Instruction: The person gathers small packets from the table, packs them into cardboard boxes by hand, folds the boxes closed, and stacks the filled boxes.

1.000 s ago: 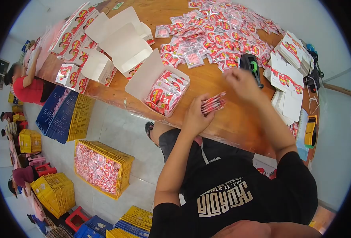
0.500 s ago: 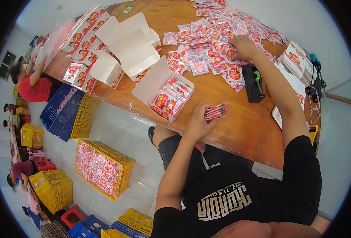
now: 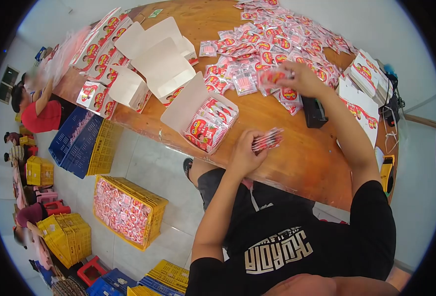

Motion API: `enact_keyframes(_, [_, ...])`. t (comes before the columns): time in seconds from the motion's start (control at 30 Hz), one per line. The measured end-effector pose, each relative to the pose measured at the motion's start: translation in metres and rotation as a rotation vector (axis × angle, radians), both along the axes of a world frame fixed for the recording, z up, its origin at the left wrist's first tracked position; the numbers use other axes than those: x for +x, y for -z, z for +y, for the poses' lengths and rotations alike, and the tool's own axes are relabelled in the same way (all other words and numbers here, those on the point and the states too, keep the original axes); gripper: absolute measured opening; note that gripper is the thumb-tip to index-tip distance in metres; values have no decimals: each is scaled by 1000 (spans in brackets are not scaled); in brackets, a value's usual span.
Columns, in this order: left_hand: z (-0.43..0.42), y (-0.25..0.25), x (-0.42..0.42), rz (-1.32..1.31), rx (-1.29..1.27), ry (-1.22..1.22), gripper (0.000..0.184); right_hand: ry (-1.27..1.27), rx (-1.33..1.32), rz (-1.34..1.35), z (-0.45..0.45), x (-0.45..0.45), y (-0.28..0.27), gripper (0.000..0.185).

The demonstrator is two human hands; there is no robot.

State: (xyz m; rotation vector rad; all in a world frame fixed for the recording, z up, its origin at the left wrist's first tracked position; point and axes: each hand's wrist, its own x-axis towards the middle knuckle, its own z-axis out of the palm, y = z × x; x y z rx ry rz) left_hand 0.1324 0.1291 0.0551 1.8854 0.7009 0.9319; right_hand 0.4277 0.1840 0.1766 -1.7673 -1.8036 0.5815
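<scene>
My left hand (image 3: 248, 152) grips a small stack of candy packets (image 3: 268, 140) above the front edge of the wooden table (image 3: 307, 163). Farther back, my right hand (image 3: 304, 79) pinches a red-and-white candy packet (image 3: 273, 77), slightly blurred, raised over the loose pile of packets (image 3: 277, 42). Just left of my left hand sits an open white carton (image 3: 181, 107), its lid tilted back and packets (image 3: 210, 123) standing in rows inside it. A black tape dispenser (image 3: 314, 112) lies under my right wrist.
Open white boxes (image 3: 164, 66) and printed closed boxes (image 3: 97, 96) stand at the table's left. Flat printed cartons (image 3: 368, 74) are stacked at right. A yellow crate (image 3: 154, 217) full of packets rests on the floor; blue crates (image 3: 75, 138) and a person in red (image 3: 41, 114) are beyond.
My right hand has lifted off the pile and moved slightly toward me, with a packet now between its fingers. My left hand with its stack has barely moved.
</scene>
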Motion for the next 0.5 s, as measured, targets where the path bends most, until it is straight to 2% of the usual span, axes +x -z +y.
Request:
enact_keyframes(0.03, [1,-1,1,-1,-2,-1,42,-84,49,-57,-8,-6,10,33])
enact_keyframes(0.07, [0,-2,2,34,160,-91,53,-167,97,-114,-16,-12,19,32])
enact_keyframes(0.1, [0,-2,3,68,323,-181,64,-174,-84,-44,-25,-24,18,33])
enact_keyframes(0.13, [-3,0,5,69,321,-181,64,-213,-193,-25,-36,-39,16,34])
enact_keyframes(0.17, [-6,2,7,-68,97,-135,78,-252,-299,-5,-44,-51,15,36])
enact_keyframes(0.2, [-7,5,7,-203,-129,-88,92,-296,-398,-99,-47,-55,25,35])
enact_keyframes(0.23, [-4,8,5,-104,-100,-47,110,-338,-371,-23,-52,-58,40,33])
enact_keyframes(0.37, [-1,8,0,-68,-109,6,107,-492,-379,216,-38,-41,58,33])
enact_keyframes(0.4, [1,10,0,-40,-52,14,105,-322,-491,330,-29,-36,45,34])
enact_keyframes(0.47, [1,12,0,-17,7,23,103,-65,-220,-129,3,-22,23,34])
enact_keyframes(0.5, [1,11,0,-15,3,15,101,68,-192,-288,22,-7,22,37])
